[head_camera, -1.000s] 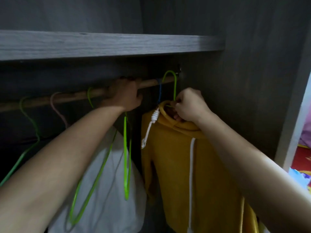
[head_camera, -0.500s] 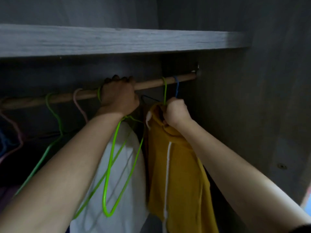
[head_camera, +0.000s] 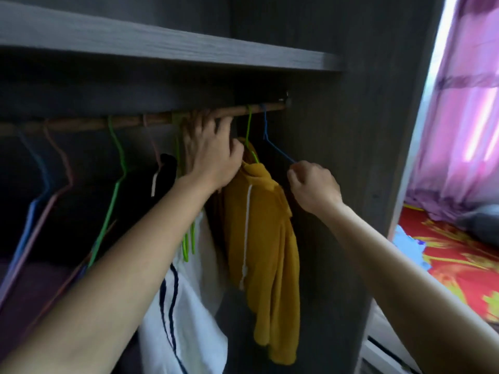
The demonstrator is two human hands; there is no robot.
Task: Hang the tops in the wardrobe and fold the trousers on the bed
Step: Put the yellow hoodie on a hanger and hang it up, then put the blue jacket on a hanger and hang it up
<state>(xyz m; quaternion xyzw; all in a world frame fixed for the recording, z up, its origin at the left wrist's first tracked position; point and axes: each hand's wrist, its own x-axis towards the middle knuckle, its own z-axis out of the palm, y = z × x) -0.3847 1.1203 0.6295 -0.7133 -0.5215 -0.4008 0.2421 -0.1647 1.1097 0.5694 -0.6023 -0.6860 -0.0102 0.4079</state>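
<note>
A mustard-yellow hoodie (head_camera: 267, 238) with white drawstrings hangs on a green hanger (head_camera: 249, 130) from the wooden rail (head_camera: 151, 121) near the wardrobe's right end. My left hand (head_camera: 213, 155) reaches up against the rail beside the hoodie's hood, fingers loosely curled with nothing clearly in them. My right hand (head_camera: 313, 184) pinches the lower arm of an empty blue wire hanger (head_camera: 272, 141) that hooks on the rail right of the hoodie. A white top with dark stripes (head_camera: 183, 306) hangs left of the hoodie under my left forearm.
Several empty hangers, green (head_camera: 116, 168), pink and blue (head_camera: 35, 195), hang along the rail to the left. A grey shelf (head_camera: 172, 47) runs above the rail. The wardrobe side wall (head_camera: 359, 157) stands close on the right. A red patterned bed (head_camera: 459, 260) and purple curtain lie beyond it.
My right hand has let go of the hoodie's hanger and moved right to pinch the blue hanger. My left hand has loosened from the rail. The view has swung right, showing the bed.
</note>
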